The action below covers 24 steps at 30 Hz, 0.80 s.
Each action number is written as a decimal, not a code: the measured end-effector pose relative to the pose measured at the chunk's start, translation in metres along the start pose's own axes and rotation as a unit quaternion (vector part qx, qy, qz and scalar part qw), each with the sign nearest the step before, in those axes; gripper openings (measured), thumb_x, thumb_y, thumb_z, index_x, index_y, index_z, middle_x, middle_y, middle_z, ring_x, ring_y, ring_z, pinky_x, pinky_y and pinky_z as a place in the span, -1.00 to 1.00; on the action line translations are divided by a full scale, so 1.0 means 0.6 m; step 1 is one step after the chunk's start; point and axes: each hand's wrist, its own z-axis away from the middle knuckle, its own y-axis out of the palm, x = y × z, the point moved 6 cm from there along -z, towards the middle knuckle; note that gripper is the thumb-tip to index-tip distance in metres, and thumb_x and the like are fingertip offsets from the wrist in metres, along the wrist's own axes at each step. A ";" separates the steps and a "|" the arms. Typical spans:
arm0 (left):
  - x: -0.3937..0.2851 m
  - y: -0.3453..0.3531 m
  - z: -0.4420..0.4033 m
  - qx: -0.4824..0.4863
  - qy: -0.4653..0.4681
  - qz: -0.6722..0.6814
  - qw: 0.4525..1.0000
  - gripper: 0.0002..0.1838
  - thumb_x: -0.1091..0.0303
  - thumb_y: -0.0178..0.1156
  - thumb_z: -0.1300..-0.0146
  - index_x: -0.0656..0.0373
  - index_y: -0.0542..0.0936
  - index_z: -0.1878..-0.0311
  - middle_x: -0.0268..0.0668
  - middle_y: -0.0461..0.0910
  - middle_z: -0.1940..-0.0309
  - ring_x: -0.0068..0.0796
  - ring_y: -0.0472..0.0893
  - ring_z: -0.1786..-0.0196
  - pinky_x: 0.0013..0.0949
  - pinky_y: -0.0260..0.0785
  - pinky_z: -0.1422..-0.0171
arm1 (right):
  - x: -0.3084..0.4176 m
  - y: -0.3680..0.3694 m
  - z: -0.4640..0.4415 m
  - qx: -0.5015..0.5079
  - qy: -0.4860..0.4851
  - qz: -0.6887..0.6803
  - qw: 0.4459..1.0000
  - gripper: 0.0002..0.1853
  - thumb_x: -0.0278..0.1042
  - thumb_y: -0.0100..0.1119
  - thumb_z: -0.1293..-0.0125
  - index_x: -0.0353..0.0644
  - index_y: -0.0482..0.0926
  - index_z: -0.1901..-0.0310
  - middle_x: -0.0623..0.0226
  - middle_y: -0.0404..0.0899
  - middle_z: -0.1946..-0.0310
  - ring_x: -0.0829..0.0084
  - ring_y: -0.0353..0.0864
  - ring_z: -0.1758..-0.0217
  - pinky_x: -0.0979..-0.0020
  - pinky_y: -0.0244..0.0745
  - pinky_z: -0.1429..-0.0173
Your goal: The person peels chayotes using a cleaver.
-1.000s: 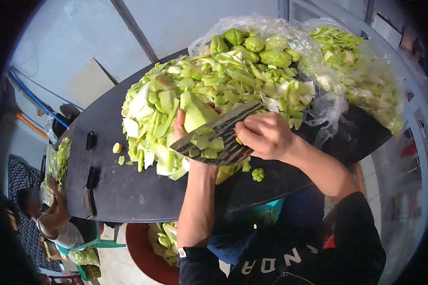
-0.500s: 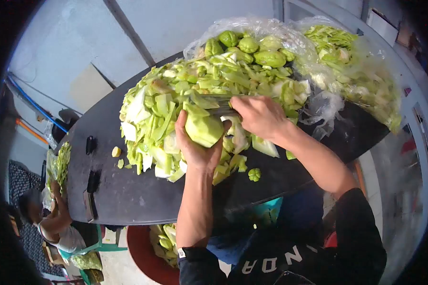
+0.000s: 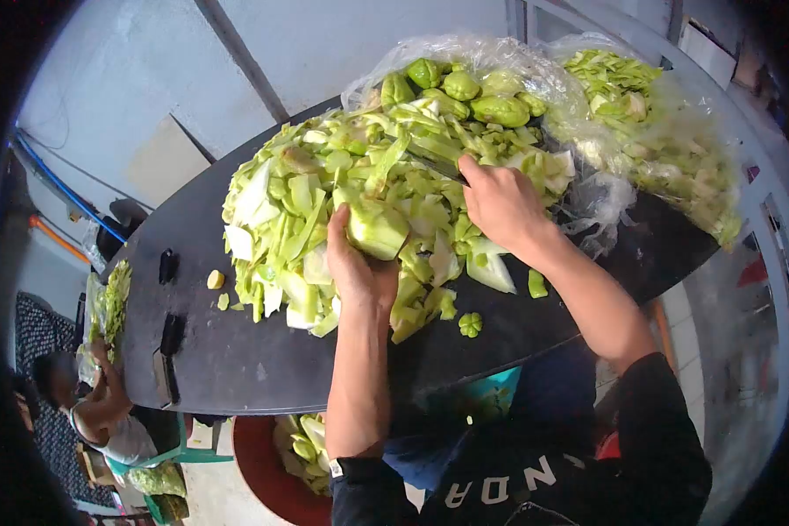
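My left hand (image 3: 361, 273) holds a pale green, partly peeled vegetable (image 3: 375, 226) over the near side of the heap. In my right hand (image 3: 503, 203) is a knife (image 3: 437, 167), its blade seen edge-on and pointing left, above the heap. A long green peel (image 3: 387, 164) stands up near the blade; whether it touches the blade I cannot tell. Both hands are over a large heap of green peels and pieces (image 3: 302, 197) on the dark table (image 3: 245, 359). A small green piece (image 3: 470, 324) lies by the near side of the heap.
Whole green vegetables (image 3: 500, 110) lie behind the heap beside clear plastic (image 3: 600, 197). More cut pieces (image 3: 614, 79) are at the back right. A red tub (image 3: 259, 456) holds pieces below the table. Another person (image 3: 114, 425) sits at the left, hands at a plastic bag.
The broad blade has swung from in front of the vegetable to beyond it, now edge-on. My right hand has moved slightly up and right. The vegetable shows more clearly in my left hand.
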 end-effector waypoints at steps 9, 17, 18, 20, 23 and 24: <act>-0.029 0.019 0.012 0.065 0.098 -0.105 0.988 -0.34 0.38 0.20 -0.13 0.19 0.30 -0.34 -0.16 0.52 -0.07 -0.25 0.58 -0.01 -0.12 0.49 -0.09 | 0.039 -0.024 0.012 -0.041 -0.083 -0.029 0.995 -0.76 -0.47 0.23 -0.17 -0.24 0.45 0.14 0.05 0.62 0.41 -0.04 0.64 0.37 0.06 0.53 0.34; -0.039 -0.002 0.001 0.015 0.060 -0.015 0.998 -0.48 0.15 0.13 -0.25 0.18 0.43 -0.24 -0.15 0.55 -0.08 -0.17 0.58 -0.04 -0.09 0.49 -0.15 | 0.088 -0.056 0.043 -0.139 -0.217 -0.100 0.961 -0.88 -0.51 0.15 -0.08 -0.15 0.45 0.32 0.27 0.54 0.56 0.17 0.63 0.50 0.19 0.53 0.48; -0.036 -0.002 0.000 0.043 0.036 0.023 0.998 -0.47 0.09 0.10 -0.27 0.18 0.44 -0.23 -0.14 0.56 -0.07 -0.17 0.58 -0.05 -0.06 0.46 -0.19 | 0.102 -0.055 0.052 -0.144 -0.246 -0.079 0.955 -0.88 -0.50 0.16 -0.07 -0.15 0.46 0.33 0.31 0.50 0.58 0.24 0.62 0.52 0.25 0.53 0.48; -0.029 -0.009 -0.004 0.069 0.010 0.063 0.996 -0.46 0.04 0.08 -0.29 0.18 0.46 -0.22 -0.14 0.58 -0.07 -0.17 0.58 -0.06 -0.03 0.43 -0.23 | 0.128 -0.056 0.067 -0.164 -0.313 -0.035 0.935 -0.88 -0.46 0.16 -0.04 -0.17 0.47 0.34 0.40 0.40 0.61 0.43 0.57 0.55 0.38 0.52 0.50; -0.034 -0.001 -0.003 0.123 0.028 0.033 0.991 -0.45 -0.03 0.02 -0.32 0.18 0.49 -0.21 -0.16 0.60 -0.05 -0.18 0.58 -0.07 -0.01 0.36 -0.29 | 0.136 -0.052 0.072 -0.170 -0.350 -0.022 0.921 -0.90 -0.42 0.13 -0.11 -0.17 0.47 0.33 0.38 0.44 0.59 0.40 0.57 0.56 0.37 0.53 0.51; -0.033 0.000 -0.001 0.103 0.022 0.057 0.993 -0.46 -0.03 0.02 -0.33 0.16 0.49 -0.21 -0.19 0.60 -0.06 -0.19 0.58 -0.09 -0.01 0.36 -0.29 | 0.126 -0.042 0.064 -0.135 -0.310 -0.009 0.941 -0.89 -0.42 0.12 -0.13 -0.18 0.46 0.29 0.35 0.46 0.58 0.34 0.60 0.55 0.34 0.55 0.50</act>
